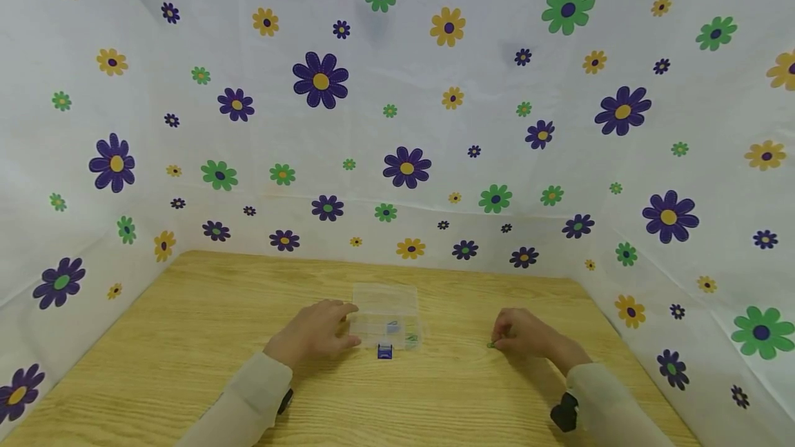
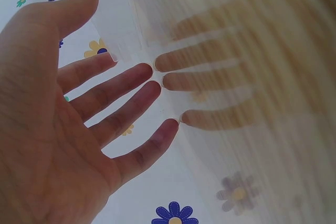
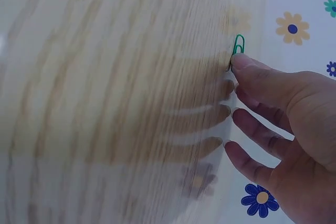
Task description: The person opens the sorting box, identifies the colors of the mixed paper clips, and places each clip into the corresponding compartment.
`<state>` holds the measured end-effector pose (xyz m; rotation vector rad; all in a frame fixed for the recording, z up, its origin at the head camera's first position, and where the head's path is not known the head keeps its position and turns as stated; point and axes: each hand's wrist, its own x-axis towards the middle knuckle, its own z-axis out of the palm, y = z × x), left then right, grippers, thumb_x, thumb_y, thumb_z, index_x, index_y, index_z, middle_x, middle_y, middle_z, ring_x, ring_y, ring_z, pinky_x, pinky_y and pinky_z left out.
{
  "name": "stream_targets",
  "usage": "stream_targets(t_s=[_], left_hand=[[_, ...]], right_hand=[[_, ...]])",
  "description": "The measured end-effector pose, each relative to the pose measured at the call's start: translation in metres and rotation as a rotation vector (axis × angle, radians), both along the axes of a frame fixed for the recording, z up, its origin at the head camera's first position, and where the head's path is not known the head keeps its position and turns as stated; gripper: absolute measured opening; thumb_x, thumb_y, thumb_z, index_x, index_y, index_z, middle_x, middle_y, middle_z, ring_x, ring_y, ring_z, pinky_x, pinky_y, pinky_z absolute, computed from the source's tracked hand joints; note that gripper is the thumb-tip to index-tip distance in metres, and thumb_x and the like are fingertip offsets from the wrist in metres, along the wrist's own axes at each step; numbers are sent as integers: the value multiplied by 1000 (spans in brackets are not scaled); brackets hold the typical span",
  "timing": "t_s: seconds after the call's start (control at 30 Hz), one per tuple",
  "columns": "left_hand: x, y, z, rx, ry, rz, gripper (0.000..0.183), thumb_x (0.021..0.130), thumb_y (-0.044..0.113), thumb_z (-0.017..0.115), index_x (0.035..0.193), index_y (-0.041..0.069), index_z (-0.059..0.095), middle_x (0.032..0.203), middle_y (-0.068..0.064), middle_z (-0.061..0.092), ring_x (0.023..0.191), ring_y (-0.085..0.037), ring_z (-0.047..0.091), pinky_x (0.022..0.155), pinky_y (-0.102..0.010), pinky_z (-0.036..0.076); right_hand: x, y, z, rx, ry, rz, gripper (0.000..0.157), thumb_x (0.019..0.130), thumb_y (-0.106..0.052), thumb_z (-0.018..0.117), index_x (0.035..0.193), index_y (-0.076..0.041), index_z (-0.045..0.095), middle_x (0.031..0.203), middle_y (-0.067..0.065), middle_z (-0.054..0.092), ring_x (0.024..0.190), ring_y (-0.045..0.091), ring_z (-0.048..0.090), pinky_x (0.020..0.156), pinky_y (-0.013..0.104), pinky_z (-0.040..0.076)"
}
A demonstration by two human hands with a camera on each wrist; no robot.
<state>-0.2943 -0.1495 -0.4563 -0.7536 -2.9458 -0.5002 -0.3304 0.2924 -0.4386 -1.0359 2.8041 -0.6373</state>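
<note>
A clear plastic box (image 1: 366, 330) with its lid (image 1: 385, 299) raised stands mid-table. One compartment holds a blue paper clip (image 1: 393, 327), another a green paper clip (image 1: 411, 339). My left hand (image 1: 317, 330) is at the box's left side, thumb and fingers spread; in the left wrist view several fingertips (image 2: 144, 70) rest on the table. Farther right, my right hand (image 1: 528, 335) pinches a green paper clip (image 3: 239, 41) between thumb and forefinger, close to the tabletop. Its other fingertips touch the wood.
A small dark-blue clip-like piece (image 1: 385, 352) sits directly in front of the box. The wooden table (image 1: 435, 399) is bounded at the back and both sides by white flower-printed cloth (image 1: 373, 136).
</note>
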Motion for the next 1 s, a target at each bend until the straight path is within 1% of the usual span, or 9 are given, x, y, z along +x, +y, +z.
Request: stream_targets(t_s=[0.2, 0.33, 0.47, 0.63, 0.77, 1.0], left_hand=[[2, 1, 2, 5, -11, 6, 63, 94, 47, 72, 142, 6, 60, 139, -16, 66, 128, -38, 62, 109, -56, 51], [3, 1, 2, 9, -17, 6, 63, 94, 46, 72, 142, 7, 60, 139, -16, 65, 129, -38, 62, 110, -56, 50], [2, 1, 1, 14, -10, 2, 62, 95, 45, 72, 142, 7, 61, 140, -16, 65, 129, -38, 62, 109, -56, 51], [1, 0, 0, 17, 3, 0, 60, 96, 44, 71, 141, 8, 61, 138, -16, 66, 128, -38, 62, 109, -56, 51], [1, 0, 0, 16, 8, 3, 59, 95, 44, 72, 141, 8, 61, 136, -16, 67, 127, -38, 63, 108, -56, 52], [1, 0, 0, 4, 7, 0, 60, 95, 44, 71, 141, 7, 61, 138, -16, 67, 128, -38, 63, 108, -56, 52]], right_hand=[[-1, -4, 0, -2, 4, 13, 9, 91, -8, 76, 84, -10, 71, 87, -3, 68, 82, 2, 58, 74, 24, 53], [-4, -9, 2, -21, -7, 22, 7, 92, -8, 75, 87, -9, 71, 87, -2, 71, 82, 2, 61, 76, 27, 57], [-7, -19, 6, -31, -22, 19, 6, 93, -9, 74, 88, -9, 70, 87, -2, 71, 82, 2, 59, 77, 29, 57], [-11, -35, 11, -30, -25, 24, 7, 93, -9, 74, 87, -10, 71, 86, -3, 70, 81, 2, 59, 76, 27, 57], [-13, -49, 13, -7, -17, 29, 8, 94, -11, 74, 86, -11, 72, 86, -4, 71, 82, 2, 60, 77, 27, 57], [-15, -69, 18, 1, -45, 43, 9, 96, -10, 73, 86, -11, 73, 86, -4, 72, 81, 2, 61, 75, 22, 54]])
